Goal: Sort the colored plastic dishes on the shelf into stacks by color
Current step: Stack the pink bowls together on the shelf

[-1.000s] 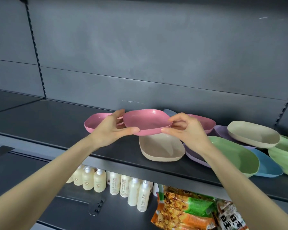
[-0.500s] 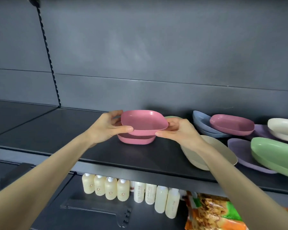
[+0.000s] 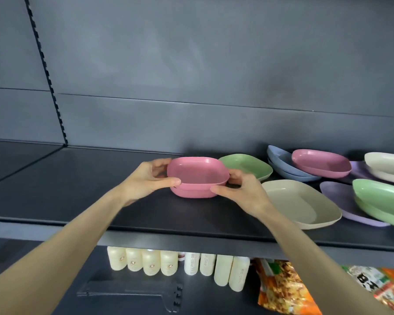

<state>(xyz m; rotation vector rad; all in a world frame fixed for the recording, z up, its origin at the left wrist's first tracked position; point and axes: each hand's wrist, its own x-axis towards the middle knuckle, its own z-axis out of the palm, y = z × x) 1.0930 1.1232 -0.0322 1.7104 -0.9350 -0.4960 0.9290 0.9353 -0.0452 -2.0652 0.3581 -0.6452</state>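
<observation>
A pink dish (image 3: 197, 171) sits nested on a second pink dish (image 3: 195, 193) on the dark shelf (image 3: 77, 178). My left hand (image 3: 146, 180) grips the top dish's left rim, thumb in front. My right hand (image 3: 243, 189) grips its right rim. To the right lie a green dish (image 3: 246, 165), a beige dish (image 3: 303, 204), blue dishes (image 3: 280, 164) with a third pink dish (image 3: 321, 163) on them, purple dishes (image 3: 341, 198), a green stack (image 3: 382, 201) and cream dishes (image 3: 387, 164).
The shelf's left half is bare dark surface up to a slotted upright (image 3: 48, 71). Below the shelf stand several pale bottles (image 3: 168, 264) and orange snack bags (image 3: 282, 289). A grey back wall (image 3: 191, 87) closes the rear.
Both hands carried the pink dish left and lowered it onto the other pink dish. The view shifted left, bringing a green dish behind into sight.
</observation>
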